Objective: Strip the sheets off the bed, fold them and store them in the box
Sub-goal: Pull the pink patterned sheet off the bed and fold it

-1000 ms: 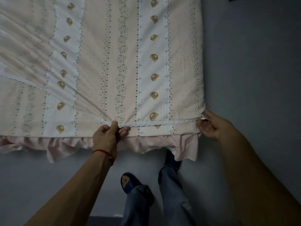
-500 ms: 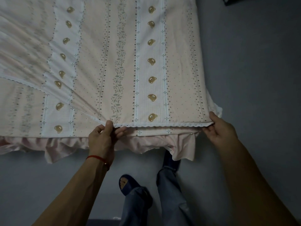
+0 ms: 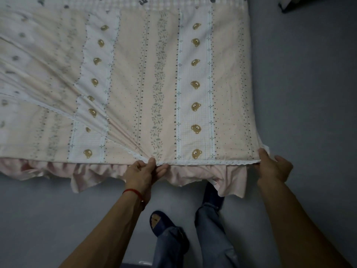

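Pulling the pale pink cotton sheet printed with bear faces and leaf stripes (image 3: 160, 78) off the bed looks to be the step in hand; it would go best if both hands drew the white lace hem (image 3: 208, 162) toward the body at an even rate, keeping that edge taut and level so the cloth slides off flat for folding rather than bunching. Left hand (image 3: 142, 174) pinches the hem between thumb and curled fingers, and creases fan out from that pinch across the cloth to the upper left. Right hand (image 3: 273, 168) holds the sheet's near right corner, thumb on top at the lace; fingers look partly spread, and how far they wrap beneath cannot be told. Sheet lies spread over the bed beyond both hands, hem stretched straight between them. Pink ruffled bed skirt (image 3: 92, 174) hangs just below the hem, over grey floor (image 3: 309, 93). No box in view
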Demonstrator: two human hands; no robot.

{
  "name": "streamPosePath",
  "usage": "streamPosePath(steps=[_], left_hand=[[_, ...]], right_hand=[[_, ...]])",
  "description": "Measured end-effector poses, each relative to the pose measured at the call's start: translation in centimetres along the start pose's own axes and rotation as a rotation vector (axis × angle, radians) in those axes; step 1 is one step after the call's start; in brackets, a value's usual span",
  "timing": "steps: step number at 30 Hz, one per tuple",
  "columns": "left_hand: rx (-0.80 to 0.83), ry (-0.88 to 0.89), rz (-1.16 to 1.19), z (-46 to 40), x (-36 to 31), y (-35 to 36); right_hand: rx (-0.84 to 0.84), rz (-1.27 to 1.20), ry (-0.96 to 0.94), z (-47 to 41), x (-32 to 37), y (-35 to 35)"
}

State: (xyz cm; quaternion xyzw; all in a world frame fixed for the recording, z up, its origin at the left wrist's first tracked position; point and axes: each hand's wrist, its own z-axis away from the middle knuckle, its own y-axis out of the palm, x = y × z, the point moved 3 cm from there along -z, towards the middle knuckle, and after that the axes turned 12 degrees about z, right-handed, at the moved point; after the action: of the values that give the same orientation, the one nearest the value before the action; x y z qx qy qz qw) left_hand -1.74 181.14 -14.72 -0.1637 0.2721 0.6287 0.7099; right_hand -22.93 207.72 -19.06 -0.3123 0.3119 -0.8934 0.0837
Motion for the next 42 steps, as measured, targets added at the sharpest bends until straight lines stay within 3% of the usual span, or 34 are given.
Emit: streamPosePath(steps=[1,3,4,6,9,12,17,21,28,31,37,42], left_hand=[[-0.012,0.0,-0.021,-0.1,-0.1,0.0],[-0.032,0.005,-0.065,-0.5,-0.2,0.0],[-0.04,-0.001,-0.08,-0.5,-0.2,0.1],[-0.059,-0.015,-0.099,-0.9,-0.8,-0.3],[-0.082,0.025,-0.158,-1.3,-2.5,-0.5],[-0.132,0.108,-0.167,-3.2,-6.6,-1.3],[-0.253,0.125,-0.056,-9.1,-15.6,-4.7],[-0.255,0.108,-0.136,-12.3,-20.4,-5.8],[0.006,-0.156,-0.137,-12.6,-21.6,-5.4],[-0.005,-0.249,-0.057,-13.3,-23.7,-6.4],[-0.107,-0.219,0.118,-18.6,-31.2,-8.9],[-0.214,-0.224,0.222,-24.4,-37.0,-11.8]], right_hand=[[-0.066,0.185,-0.116,1.5,0.7,-0.2],[-0.155,0.494,-0.52,6.2,3.0,0.7],[-0.105,0.556,-0.748,9.1,4.2,2.1],[0.175,0.62,-1.098,15.0,5.9,7.2],[0.431,0.917,-1.361,19.7,6.3,14.3],[0.458,1.214,-1.261,19.3,6.1,18.0],[0.456,1.48,-1.172,18.6,6.3,20.4],[0.379,1.609,-1.117,18.5,5.9,22.1],[0.257,1.664,-1.078,18.5,5.3,23.6],[0.232,1.677,-1.064,18.5,5.0,23.8],[0.31,1.643,-1.03,16.9,2.8,24.2],[0.173,1.543,-1.123,17.7,3.1,24.9]])
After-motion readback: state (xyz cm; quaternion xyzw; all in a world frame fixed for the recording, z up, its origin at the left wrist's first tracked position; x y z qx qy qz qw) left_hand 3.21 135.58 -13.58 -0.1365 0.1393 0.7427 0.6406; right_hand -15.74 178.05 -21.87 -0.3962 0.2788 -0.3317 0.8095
